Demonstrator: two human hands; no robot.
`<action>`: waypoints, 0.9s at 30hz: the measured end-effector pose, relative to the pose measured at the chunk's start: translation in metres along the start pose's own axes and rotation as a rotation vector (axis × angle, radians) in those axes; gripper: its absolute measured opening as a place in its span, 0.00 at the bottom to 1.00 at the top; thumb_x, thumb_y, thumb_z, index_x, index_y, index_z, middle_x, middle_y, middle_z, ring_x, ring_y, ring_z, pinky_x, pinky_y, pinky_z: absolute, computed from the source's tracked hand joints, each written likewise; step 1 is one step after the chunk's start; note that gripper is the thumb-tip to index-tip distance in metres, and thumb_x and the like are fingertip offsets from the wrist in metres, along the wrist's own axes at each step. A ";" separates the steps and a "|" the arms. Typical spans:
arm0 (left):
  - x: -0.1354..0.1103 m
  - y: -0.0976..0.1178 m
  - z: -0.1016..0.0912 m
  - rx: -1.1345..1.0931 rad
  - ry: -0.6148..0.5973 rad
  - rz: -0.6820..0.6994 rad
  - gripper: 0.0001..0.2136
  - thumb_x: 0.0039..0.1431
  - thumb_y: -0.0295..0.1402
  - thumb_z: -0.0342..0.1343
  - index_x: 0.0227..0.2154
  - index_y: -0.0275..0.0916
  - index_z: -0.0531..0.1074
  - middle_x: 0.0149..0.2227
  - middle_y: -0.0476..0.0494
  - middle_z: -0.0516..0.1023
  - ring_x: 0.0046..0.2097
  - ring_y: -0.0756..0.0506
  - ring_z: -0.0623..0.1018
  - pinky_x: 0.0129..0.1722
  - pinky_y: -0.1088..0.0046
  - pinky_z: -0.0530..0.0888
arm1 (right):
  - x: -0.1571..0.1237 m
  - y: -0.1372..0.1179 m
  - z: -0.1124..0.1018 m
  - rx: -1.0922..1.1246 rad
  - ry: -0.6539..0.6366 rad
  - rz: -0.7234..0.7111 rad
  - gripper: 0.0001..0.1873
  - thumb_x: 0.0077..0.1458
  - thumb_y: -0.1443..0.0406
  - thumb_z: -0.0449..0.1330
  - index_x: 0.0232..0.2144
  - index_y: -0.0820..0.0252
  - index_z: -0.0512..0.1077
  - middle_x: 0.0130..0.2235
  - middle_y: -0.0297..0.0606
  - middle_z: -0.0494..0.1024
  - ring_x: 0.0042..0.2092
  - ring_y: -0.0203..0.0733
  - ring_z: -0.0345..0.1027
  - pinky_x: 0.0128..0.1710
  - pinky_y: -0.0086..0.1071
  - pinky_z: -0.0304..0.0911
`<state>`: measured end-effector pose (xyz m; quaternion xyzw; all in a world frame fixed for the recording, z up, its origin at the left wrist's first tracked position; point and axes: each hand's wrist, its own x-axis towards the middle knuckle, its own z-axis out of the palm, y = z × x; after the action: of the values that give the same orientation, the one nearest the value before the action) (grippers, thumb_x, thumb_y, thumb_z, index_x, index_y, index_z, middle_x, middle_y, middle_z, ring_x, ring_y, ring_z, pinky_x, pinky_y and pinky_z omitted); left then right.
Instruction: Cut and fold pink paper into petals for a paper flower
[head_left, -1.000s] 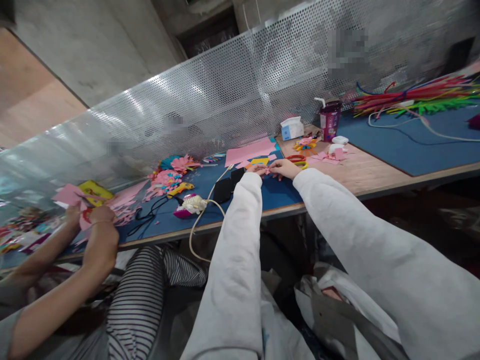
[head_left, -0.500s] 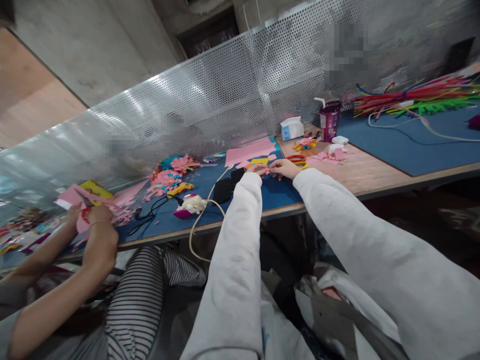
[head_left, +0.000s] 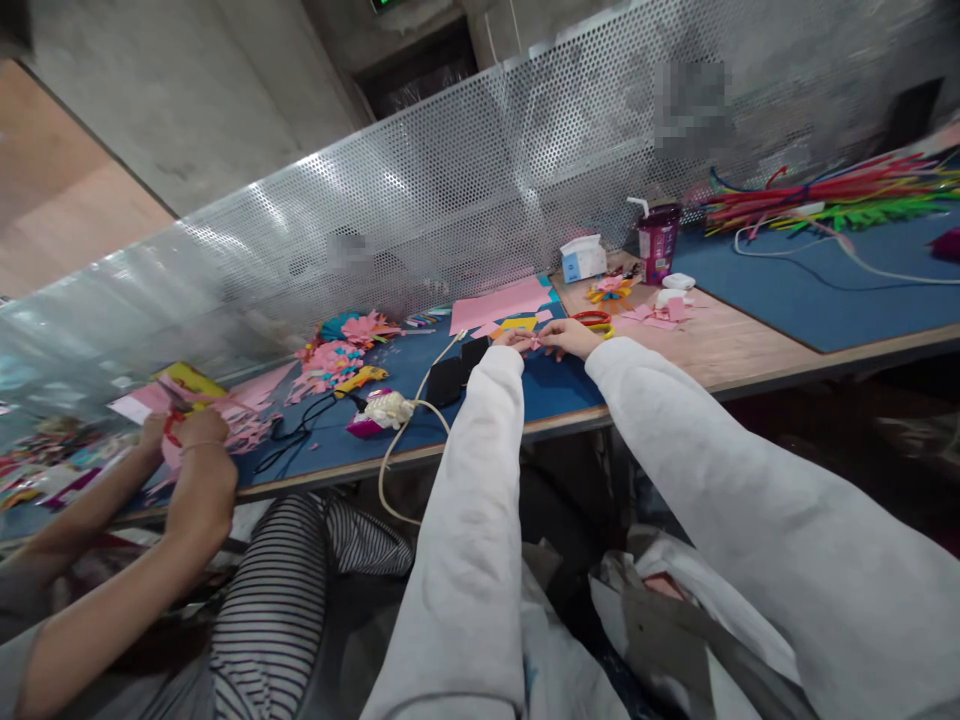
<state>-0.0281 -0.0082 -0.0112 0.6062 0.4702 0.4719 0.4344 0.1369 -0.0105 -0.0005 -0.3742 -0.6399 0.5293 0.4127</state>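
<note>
Over the front of the blue table mat, my left hand (head_left: 513, 341) and my right hand (head_left: 568, 339) meet with their fingertips closed on a small pink piece of paper (head_left: 535, 342). Its exact shape is too small to make out. Just behind the hands lie a yellow piece of paper (head_left: 519, 324) and a large pink sheet (head_left: 499, 305). Scissors with red and yellow handles (head_left: 598, 322) rest right beside my right hand. Two dark flat objects (head_left: 445, 381) lie to the left of my left hand.
A co-worker at left holds red-handled scissors (head_left: 174, 428) and pink paper. Pink paper flowers (head_left: 330, 365), a yellow glue gun (head_left: 363, 379) and a power strip with cables (head_left: 381, 412) lie between us. A lidded cup (head_left: 657, 245) and tissue pack (head_left: 583, 259) stand behind, before a perforated metal screen (head_left: 420, 200).
My hands keep nearly the same place and grip on the pink paper. At left, the co-worker's hands and the pink paper in them have shifted slightly.
</note>
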 end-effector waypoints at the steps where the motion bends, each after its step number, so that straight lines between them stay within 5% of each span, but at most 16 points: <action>1: -0.001 0.001 0.000 0.006 -0.006 0.005 0.06 0.45 0.28 0.59 0.28 0.35 0.71 0.29 0.48 0.75 0.32 0.52 0.73 0.32 0.77 0.69 | 0.000 0.000 0.000 0.007 0.003 0.001 0.04 0.48 0.76 0.59 0.25 0.68 0.69 0.25 0.36 0.73 0.23 0.30 0.65 0.14 0.19 0.59; 27: 0.004 -0.002 0.001 -0.011 0.027 -0.042 0.04 0.45 0.28 0.60 0.24 0.36 0.69 0.26 0.50 0.74 0.29 0.53 0.72 0.32 0.76 0.68 | 0.000 -0.001 0.001 -0.019 0.003 0.003 0.06 0.51 0.76 0.55 0.24 0.68 0.69 0.26 0.39 0.75 0.22 0.30 0.65 0.15 0.19 0.60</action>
<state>-0.0273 -0.0040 -0.0124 0.5874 0.4860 0.4733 0.4412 0.1362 -0.0115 0.0008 -0.3801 -0.6437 0.5232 0.4092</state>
